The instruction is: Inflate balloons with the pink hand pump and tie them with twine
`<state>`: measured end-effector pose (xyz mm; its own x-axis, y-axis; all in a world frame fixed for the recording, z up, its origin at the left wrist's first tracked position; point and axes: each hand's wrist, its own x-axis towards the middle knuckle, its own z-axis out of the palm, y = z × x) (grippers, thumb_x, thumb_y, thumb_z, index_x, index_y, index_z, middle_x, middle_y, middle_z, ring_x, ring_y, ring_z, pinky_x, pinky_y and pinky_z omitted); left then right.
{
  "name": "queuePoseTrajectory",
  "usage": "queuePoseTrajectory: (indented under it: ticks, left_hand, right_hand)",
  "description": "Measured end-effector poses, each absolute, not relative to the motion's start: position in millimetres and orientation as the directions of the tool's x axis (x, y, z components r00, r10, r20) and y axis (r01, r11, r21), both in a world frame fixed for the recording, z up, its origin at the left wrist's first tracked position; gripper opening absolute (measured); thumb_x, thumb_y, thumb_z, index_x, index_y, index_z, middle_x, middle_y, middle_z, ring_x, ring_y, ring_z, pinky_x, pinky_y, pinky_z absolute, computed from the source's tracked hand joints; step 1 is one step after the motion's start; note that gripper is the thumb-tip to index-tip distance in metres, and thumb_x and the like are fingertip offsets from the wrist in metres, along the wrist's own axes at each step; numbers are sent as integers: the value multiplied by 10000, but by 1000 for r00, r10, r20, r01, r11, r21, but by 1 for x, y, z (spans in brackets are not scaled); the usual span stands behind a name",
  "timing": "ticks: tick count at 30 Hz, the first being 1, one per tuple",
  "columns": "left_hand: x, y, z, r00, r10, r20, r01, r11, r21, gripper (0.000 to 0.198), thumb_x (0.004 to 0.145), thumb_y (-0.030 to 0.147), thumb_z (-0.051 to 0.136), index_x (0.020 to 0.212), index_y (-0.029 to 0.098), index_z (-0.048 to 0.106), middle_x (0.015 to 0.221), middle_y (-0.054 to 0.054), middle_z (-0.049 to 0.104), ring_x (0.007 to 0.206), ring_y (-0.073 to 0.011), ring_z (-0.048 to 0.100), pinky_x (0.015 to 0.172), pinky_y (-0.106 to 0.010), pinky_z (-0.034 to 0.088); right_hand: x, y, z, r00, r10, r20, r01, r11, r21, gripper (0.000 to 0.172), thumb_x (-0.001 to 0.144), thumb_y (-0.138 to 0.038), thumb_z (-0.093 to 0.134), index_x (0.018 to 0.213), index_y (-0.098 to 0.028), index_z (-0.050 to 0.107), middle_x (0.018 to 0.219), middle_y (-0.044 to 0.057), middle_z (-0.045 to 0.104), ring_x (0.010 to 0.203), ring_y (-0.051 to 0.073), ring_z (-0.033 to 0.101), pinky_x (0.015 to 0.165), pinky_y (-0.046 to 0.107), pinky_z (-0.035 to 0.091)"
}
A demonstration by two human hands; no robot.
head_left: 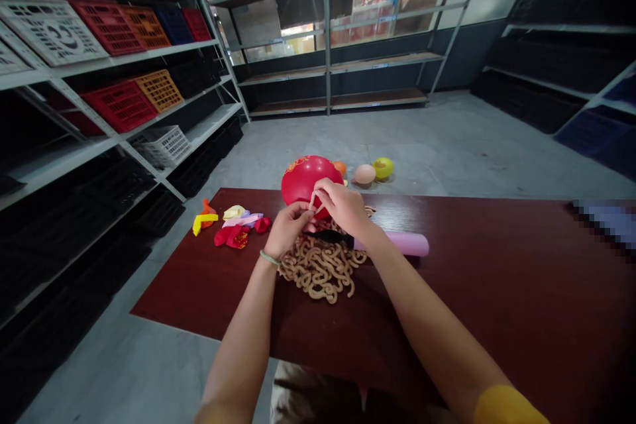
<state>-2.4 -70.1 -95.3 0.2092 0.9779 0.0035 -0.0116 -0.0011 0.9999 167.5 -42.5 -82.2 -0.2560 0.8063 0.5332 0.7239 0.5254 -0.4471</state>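
Note:
A red inflated balloon (309, 179) with gold print stands just beyond my hands. My left hand (291, 228), with a green band at the wrist, pinches the balloon's neck near its lower edge. My right hand (345, 207) has its fingers closed on a thin tan strand at the same spot. Beneath both hands lies a pile of tan curled strands (322, 268). A pink pump (405, 243) with a black nozzle (330, 236) rests across the pile, pointing left, partly hidden by my right forearm.
Deflated balloons (236, 228) in several colours lie on the dark red table (487, 278), left of the pile. Small inflated balloons (365, 175) rest beyond the far edge. Shelves with crates (119, 106) stand at left. A pixelated patch covers the table's right end.

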Motion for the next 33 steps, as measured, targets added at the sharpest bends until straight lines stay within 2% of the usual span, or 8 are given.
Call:
queuePoseTrajectory:
  ticks: [5,9,11,14,19,23,27,33]
  left_hand:
    - [-1,-68,-99,226,973,-53,-42,64,997,335,739,413,749,901,127,684,726,-24,689,568,-112,635,588,-225,510]
    - [3,-68,-106,193,981,26,85,-43,995,298,817,442,660,873,150,683,706,-29,684,562,-133,633,583,-248,497]
    - [5,-71,-107,181,977,115,275,-163,948,259,875,417,596,865,174,684,665,-23,669,562,-144,625,586,-252,479]
    - [10,-76,-109,208,930,302,567,-366,737,225,918,356,550,862,195,696,680,-42,673,620,-168,628,624,-264,463]
    - [10,-75,-116,213,861,461,739,-451,501,218,932,309,534,888,167,693,781,-93,689,692,-204,643,662,-290,468]
    - [8,-74,-121,215,834,508,747,-476,464,213,929,313,543,988,164,685,837,-100,693,740,-211,654,682,-291,475]
    - [9,-75,-117,140,849,509,728,-437,529,324,973,330,455,779,164,654,705,-73,648,631,-171,599,642,-276,444]
    - [10,-75,-110,203,839,504,622,-509,596,344,1004,367,377,988,177,663,887,-90,696,798,-191,635,758,-302,469]
  right_hand:
    - [172,-41,-73,-250,854,456,355,519,-778,119,953,-352,467,1023,-257,482,790,-35,614,699,133,589,664,272,414]
    - [175,-44,-65,-314,867,387,181,455,-872,158,912,-358,507,990,-253,418,756,-45,609,682,132,607,662,275,455]
    - [174,-47,-61,-319,875,364,253,449,-857,154,898,-349,508,982,-250,425,761,-37,616,697,139,616,666,282,457]
    - [170,-53,-57,-294,889,351,426,451,-784,144,878,-352,536,946,-249,461,790,-28,624,722,146,607,657,283,427]
    - [163,-64,-51,-379,865,329,437,481,-760,158,899,-381,544,933,-248,466,840,-27,638,764,136,598,668,269,408]
    - [162,-68,-46,-500,795,344,340,546,-766,149,927,-378,524,953,-239,478,894,-13,640,805,130,597,716,271,438]
    - [167,-63,-43,-504,748,431,233,599,-766,144,985,-324,419,1036,-223,506,939,13,646,872,131,609,789,289,475]
    - [185,-51,-46,-463,691,556,508,720,-473,284,959,-166,428,1153,-249,617,1111,51,614,1062,190,529,967,385,434]
